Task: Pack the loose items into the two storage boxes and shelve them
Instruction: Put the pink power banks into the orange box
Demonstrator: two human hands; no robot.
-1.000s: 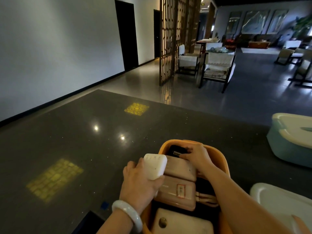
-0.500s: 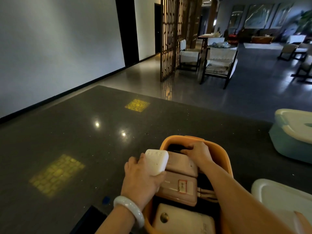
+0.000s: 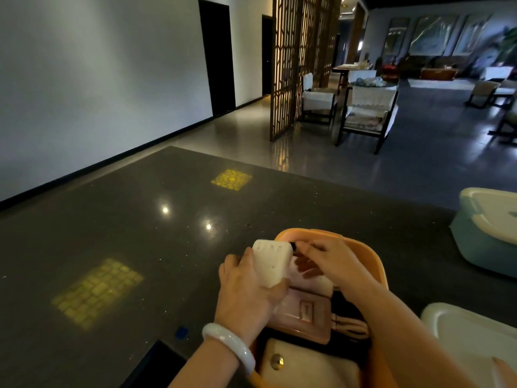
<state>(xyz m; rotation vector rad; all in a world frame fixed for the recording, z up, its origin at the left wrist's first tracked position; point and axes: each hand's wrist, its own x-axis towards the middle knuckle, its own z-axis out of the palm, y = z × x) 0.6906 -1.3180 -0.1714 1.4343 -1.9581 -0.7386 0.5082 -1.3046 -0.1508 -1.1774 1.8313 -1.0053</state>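
— Grip status? Left hand (image 3: 246, 292)?
— Clamped round white block (image 3: 272, 262), held over orange box (image 3: 375, 264) rim, on dark table (image 3: 140, 247).
— Right hand (image 3: 333, 261)?
— Over box; fingers curled, touching block's far corner. Grip unclear. Pink pouches (image 3: 305, 315) inside; teal box (image 3: 484, 242) far right.

The orange box (image 3: 375, 264) runs off the bottom edge, its near end unseen. Inside it, the right hand (image 3: 333, 261) covers part of the pink pouch (image 3: 307, 312). Right of the box, the teal box (image 3: 481, 247) and white lid (image 3: 461, 331) are cropped by the frame.
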